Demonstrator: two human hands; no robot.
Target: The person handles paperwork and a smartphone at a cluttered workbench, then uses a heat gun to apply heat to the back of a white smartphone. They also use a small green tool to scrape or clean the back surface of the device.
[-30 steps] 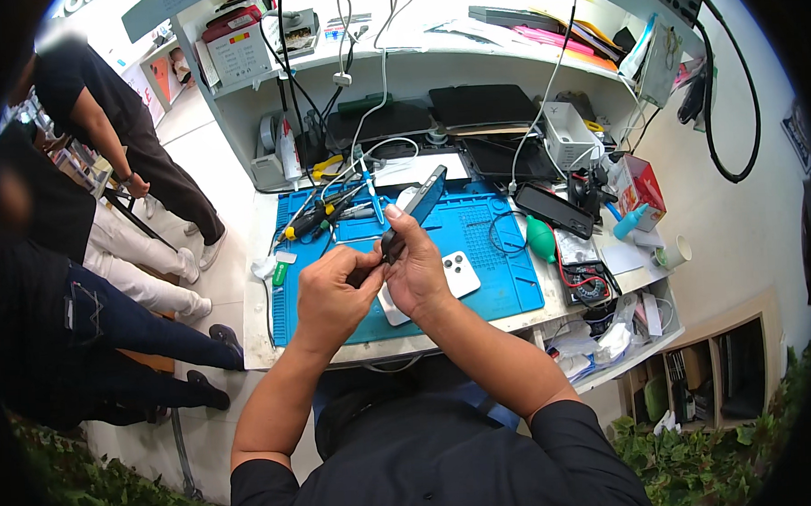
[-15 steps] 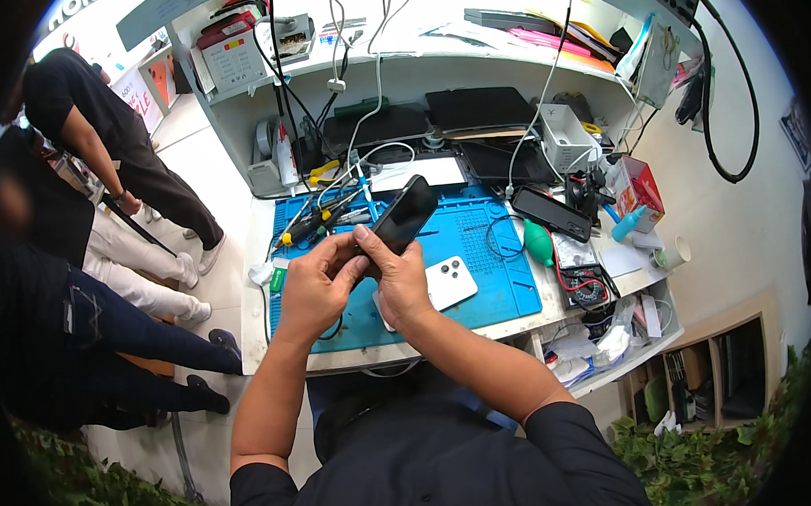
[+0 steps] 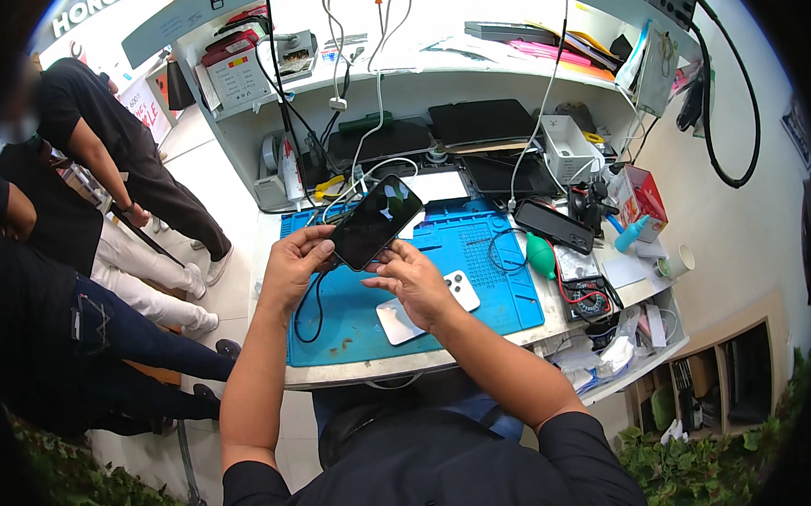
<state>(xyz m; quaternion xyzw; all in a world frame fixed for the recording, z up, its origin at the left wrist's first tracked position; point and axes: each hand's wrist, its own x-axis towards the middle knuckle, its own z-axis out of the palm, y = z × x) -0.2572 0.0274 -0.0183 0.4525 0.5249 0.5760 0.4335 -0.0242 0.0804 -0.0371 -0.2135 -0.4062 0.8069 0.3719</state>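
A black smartphone (image 3: 375, 224) is tilted above the mat, its dark glossy screen showing reflections. My left hand (image 3: 296, 265) grips its left edge, with the thumb at the front. At the phone's lower right edge is my right hand (image 3: 414, 285). Its fingers are apart and partly stretched out, with the fingertips close to or touching that edge. Beneath the right hand a white smartphone (image 3: 398, 324) lies back up on the blue work mat (image 3: 355, 335), its camera corner showing past the hand. A thin black cable (image 3: 298, 330) loops on the mat by my left wrist.
Right of the mat are a green air blower (image 3: 540, 256), another dark phone (image 3: 554, 226), a multimeter (image 3: 588, 297) and a paper cup (image 3: 680, 261). An open drawer (image 3: 641, 369) juts out at front right. White cables hang from above. People (image 3: 103, 167) stand at left.
The black phone has turned so its screen faces me more. My right hand has loosened and shifted to its lower edge; my left has moved left along with its edge.
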